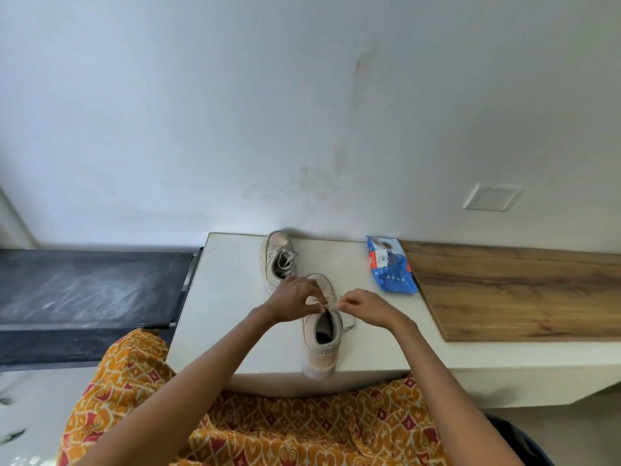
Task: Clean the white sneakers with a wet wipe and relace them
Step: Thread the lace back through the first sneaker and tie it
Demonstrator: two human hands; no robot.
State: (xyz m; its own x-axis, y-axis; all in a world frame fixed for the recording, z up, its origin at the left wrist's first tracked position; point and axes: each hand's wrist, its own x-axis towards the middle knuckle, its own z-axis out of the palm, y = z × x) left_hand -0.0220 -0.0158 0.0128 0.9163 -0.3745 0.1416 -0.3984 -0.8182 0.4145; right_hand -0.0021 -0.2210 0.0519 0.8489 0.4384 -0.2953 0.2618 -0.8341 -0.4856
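Both hands pinch at the lacing of the near sneaker (321, 344): the left hand (291, 299) has its fingers curled over the tongue and eyelets, the right hand (364, 306) nips a thin lace (347, 326) just beside the shoe's collar, with a loose length trailing onto the table to the right. What exactly sits under the left fingers is hidden by the hand itself, and the front of this shoe is covered too. Its heel reaches the near edge of the white tabletop (232, 297), slightly overhanging. A second sneaker (278, 258) stands farther back, near the wall, laces loosely crossed, its toe pointing away. To the right, a blue wipes packet (391, 267) lies crumpled and open, partly on the seam where the white top meets a wood-grain counter (521, 290); a white sticker with print is on it, too small to read. Bare tabletop lies left of the shoes up to the edge, beyond which a dark surface (87, 284) sits lower. An orange patterned garment (268, 428) fills the bottom, cut off by the frame
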